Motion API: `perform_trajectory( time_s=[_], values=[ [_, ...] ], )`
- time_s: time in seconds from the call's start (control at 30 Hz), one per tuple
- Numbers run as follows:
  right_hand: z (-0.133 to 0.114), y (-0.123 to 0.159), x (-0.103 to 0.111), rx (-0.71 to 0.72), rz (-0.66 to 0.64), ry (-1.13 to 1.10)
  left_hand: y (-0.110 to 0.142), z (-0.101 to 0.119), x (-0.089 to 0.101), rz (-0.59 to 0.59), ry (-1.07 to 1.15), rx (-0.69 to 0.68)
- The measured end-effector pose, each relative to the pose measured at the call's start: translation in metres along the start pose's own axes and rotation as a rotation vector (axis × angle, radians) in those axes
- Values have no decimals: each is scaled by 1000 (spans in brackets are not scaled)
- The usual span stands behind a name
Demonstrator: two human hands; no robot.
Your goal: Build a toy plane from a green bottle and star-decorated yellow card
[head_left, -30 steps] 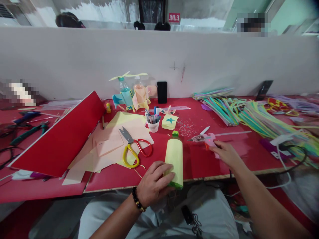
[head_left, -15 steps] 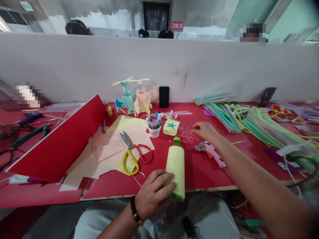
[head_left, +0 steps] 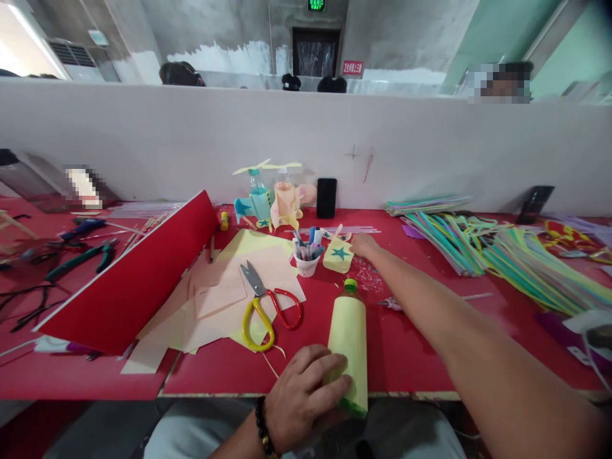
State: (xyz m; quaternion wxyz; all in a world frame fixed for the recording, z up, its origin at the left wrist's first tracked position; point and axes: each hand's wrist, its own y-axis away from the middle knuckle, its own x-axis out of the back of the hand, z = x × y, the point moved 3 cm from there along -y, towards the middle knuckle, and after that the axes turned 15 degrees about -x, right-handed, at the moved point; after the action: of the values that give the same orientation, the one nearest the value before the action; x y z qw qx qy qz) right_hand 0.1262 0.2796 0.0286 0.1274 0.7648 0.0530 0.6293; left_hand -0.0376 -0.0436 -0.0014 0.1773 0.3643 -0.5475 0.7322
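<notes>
**Left hand point(head_left: 303, 398) on the paper-wrapped bottle point(head_left: 348, 347), right hand point(head_left: 363, 245) out across the table**

The bottle is wrapped in pale yellow paper. It lies on the red table point(head_left: 411, 357) near the front edge, with its green cap point(head_left: 350, 285) pointing away from the person and a green band at its low end. At this moment, the job in hand looks like holding this bottle in place.

The left hand is curved over the low end of the bottle, with its fingers spread and pressing on the paper. It has a good hold. A black bead bracelet point(head_left: 261, 421) sits on that wrist.

The right hand is stretched far out, past the cap. Its fingers are bent in a loose bunch. It is just beside a small yellow paper piece with a blue-green star point(head_left: 338, 255). You cannot tell if those fingers are pinching anything.

A white cup of markers point(head_left: 306, 264) stands near the star piece. To the left are big scissors with yellow and red handles point(head_left: 251, 325), lying on peach and yellow paper sheets point(head_left: 258, 271). A red board point(head_left: 129, 280) leans past them. Behind it all, a bottle toy with paper blades point(head_left: 261, 197) stands beside a black phone point(head_left: 326, 197).
</notes>
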Motion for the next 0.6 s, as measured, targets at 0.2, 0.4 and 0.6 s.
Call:
perform_trajectory(
  time_s=[0.2, 0.4, 0.6],
  values=[
    [19, 23, 37, 27, 127, -260, 0, 0, 2, 22, 13, 24],
    [61, 101, 75, 167, 178, -603, 4, -3, 6, 22, 66, 88],
    [113, 206, 57, 170, -101, -1106, 1, 0, 22, 96, 83, 181]
  ],
)
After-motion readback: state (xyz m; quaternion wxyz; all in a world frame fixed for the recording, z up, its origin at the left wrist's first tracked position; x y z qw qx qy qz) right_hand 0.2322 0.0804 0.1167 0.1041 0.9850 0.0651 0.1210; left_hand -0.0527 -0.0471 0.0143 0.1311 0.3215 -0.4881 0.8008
